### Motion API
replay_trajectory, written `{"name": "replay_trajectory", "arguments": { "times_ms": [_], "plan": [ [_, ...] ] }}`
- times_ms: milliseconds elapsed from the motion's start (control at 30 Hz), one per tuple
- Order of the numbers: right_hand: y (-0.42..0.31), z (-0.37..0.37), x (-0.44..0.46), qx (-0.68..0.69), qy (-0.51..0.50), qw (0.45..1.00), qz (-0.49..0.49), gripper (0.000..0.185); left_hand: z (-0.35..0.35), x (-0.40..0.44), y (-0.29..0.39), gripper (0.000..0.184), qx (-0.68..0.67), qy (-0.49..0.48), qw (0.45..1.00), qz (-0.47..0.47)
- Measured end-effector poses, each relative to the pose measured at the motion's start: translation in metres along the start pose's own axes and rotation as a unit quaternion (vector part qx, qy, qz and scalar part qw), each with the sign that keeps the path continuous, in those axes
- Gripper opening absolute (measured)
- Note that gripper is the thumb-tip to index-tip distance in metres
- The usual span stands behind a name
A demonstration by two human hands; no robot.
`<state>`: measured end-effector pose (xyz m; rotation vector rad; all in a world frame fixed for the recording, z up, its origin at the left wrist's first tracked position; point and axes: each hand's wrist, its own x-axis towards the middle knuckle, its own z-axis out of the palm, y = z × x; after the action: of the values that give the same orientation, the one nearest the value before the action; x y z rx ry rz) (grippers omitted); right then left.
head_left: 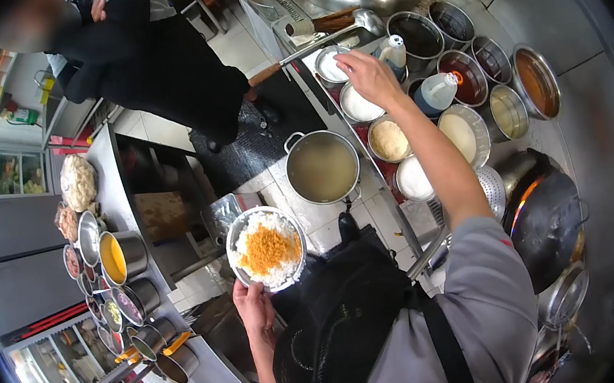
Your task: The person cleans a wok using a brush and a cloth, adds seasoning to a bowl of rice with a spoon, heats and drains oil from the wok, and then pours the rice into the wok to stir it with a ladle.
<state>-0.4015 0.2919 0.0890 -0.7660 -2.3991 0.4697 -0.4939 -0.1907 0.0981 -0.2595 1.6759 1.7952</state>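
My left hand (pixel 254 305) grips the near rim of a metal bowl (pixel 233 233), thumb over the edge. White rice (pixel 283 270) with an orange crumbly topping (pixel 266 248) fills the bowl. At the upper centre, my right hand (pixel 366 73) reaches over the seasoning containers with its fingers drawn together. Its fingertips are at a metal bowl of white powder (pixel 329 64); whether they pinch anything is too small to tell. Just below that hand is a second bowl of white powder (pixel 359 104). A bowl of pale yellow granules (pixel 390 140) sits further down the row.
A large pot of cloudy liquid (pixel 322 167) stands between my hands. A ladle (pixel 368 22) lies beyond the seasonings, near two squeeze bottles (pixel 437 93). A wok (pixel 547 230) is at right. Another person (pixel 152 73) stands at upper left. Ingredient containers (pixel 123 257) line the left counter.
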Motion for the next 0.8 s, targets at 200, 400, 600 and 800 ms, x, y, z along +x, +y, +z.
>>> {"name": "replay_trajectory", "arguments": {
  "times_ms": [200,400,600,800],
  "plan": [
    [0.013,-0.020,-0.041,-0.040,-0.018,0.996,-0.072,0.016,0.028,0.033,-0.005,0.031,0.006,-0.057,0.998,0.004],
    [0.029,0.012,-0.017,0.141,0.121,0.973,0.140,0.029,0.044,0.037,0.007,0.034,0.025,-0.100,0.995,0.001],
    [0.049,0.062,-0.006,0.298,0.123,0.875,0.361,0.042,0.041,0.039,0.008,0.034,0.043,-0.108,0.993,0.003],
    [0.041,0.063,-0.042,0.394,0.182,0.824,0.364,0.047,0.035,0.040,0.003,0.029,0.032,-0.093,0.995,-0.005]
  ]
}}
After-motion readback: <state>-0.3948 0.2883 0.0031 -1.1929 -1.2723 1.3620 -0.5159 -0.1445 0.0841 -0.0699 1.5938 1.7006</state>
